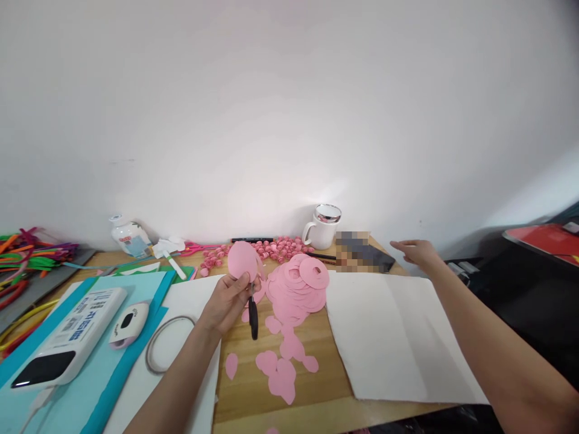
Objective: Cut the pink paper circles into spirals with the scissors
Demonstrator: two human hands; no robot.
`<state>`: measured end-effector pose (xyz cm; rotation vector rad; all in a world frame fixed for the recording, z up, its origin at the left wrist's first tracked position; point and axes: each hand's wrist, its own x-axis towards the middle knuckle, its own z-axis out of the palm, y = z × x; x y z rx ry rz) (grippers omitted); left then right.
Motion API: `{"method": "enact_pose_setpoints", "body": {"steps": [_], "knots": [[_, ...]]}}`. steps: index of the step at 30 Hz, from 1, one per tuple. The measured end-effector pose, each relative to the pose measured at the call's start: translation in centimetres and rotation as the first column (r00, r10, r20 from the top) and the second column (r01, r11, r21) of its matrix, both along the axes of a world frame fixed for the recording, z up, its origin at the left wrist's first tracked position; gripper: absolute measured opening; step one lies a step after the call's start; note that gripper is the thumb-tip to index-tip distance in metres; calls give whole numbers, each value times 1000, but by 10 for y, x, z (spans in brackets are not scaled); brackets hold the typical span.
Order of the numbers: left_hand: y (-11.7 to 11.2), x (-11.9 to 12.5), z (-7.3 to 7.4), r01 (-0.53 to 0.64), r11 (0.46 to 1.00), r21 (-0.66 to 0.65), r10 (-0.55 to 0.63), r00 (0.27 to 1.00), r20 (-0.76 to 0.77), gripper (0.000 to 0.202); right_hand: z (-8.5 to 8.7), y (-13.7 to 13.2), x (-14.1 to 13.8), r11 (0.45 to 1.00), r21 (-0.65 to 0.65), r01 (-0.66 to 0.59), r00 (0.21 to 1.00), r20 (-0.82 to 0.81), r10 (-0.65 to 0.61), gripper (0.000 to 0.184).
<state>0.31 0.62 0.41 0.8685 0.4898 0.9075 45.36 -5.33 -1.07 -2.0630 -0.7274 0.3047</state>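
My left hand (233,295) pinches a round pink paper piece (242,260) between thumb and fingers, above the middle of the table. Below these fingers a slim tool with a black handle (253,319) points down; its upper end is hidden by the hand, so I cannot tell its kind. Just right of it lies a heap of pink paper discs (298,292), the top ones with a hole. Loose pink petal-shaped pieces (281,377) are scattered in front. Off to the right, my right hand (416,252) is raised beyond the white sheet, its fingers extended leftward and nothing visible in them.
A white mug (323,228) stands by the wall, with small pink paper rolls (283,247) beside it. White board (393,337) covers the right side. At left are a power bank (76,331), a tape ring (151,355), a small jar (131,236) and colourful pipe cleaners (36,259).
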Motion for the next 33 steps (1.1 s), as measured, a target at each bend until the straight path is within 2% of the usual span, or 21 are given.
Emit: {"method": "enact_pose_setpoints", "body": {"steps": [2, 4, 7, 8, 9, 11, 12, 14, 16, 18, 21, 24, 27, 28, 30, 31, 33], "knots": [[0, 1, 0, -20, 1000, -19, 20, 1000, -4, 21, 7, 7, -11, 997, -13, -76, 995, -60, 75, 23], [0, 1, 1, -31, 999, -35, 31, 999, -8, 22, 15, 15, -30, 978, -22, -208, 972, -118, 204, 22], [0, 1, 3, -62, 996, -67, 62, 998, -2, 23, 28, 21, -77, 920, -20, -392, 908, -172, 383, 26], [0, 2, 3, -75, 994, -80, 76, 997, 8, 22, 30, 20, -98, 835, 18, -550, 813, -215, 541, 26], [1, 2, 3, -86, 992, -93, 88, 996, 24, 22, 31, 19, -121, 722, 82, -687, 687, -253, 681, 26], [1, 4, 3, -105, 987, -118, 114, 991, 69, 21, 27, 15, -171, 508, 231, -829, 438, -296, 849, 27], [2, 4, 2, -115, 985, -128, 128, 987, 94, 20, 22, 13, -195, 440, 301, -846, 353, -302, 885, 28], [2, 6, 1, -137, 980, -143, 157, 978, 138, 19, 11, 10, -239, 383, 379, -842, 285, -290, 914, 35], [1, 6, 0, -150, 979, -140, 173, 971, 166, 18, 0, 9, -270, 372, 450, -812, 248, -311, 918, 38], [-1, 7, 0, -134, 984, -119, 153, 975, 163, 19, -5, 8, -291, 358, 511, -781, 182, -361, 914, 42], [-4, 7, 3, -99, 992, -77, 107, 989, 104, 21, -6, 6, -304, 337, 588, -735, 100, -398, 912, 48], [-4, 7, 6, -125, 992, -35, 127, 990, 59, 19, -7, 6, -305, 358, 627, -692, 69, -435, 898, 52], [1, 6, 2, -255, 967, -24, 256, 965, 50, 18, -15, 9, -300, 395, 654, -645, 76, -459, 885, 52], [3, 5, 0, -327, 945, -20, 327, 945, 24, 19, -19, 10, -299, 414, 664, -623, 81, -472, 878, 52], [6, 5, -4, -497, 867, 31, 498, 864, -70, 23, -25, 12, -295, 445, 679, -584, 86, -494, 865, 51], [6, 5, -6, -538, 840, 75, 543, 833, -105, 23, -26, 13, -293, 450, 683, -575, 85, -497, 863, 49], [5, 5, -6, -508, 850, 138, 524, 839, -144, 24, -26, 12, -290, 437, 688, -580, 79, -486, 870, 47]]}}
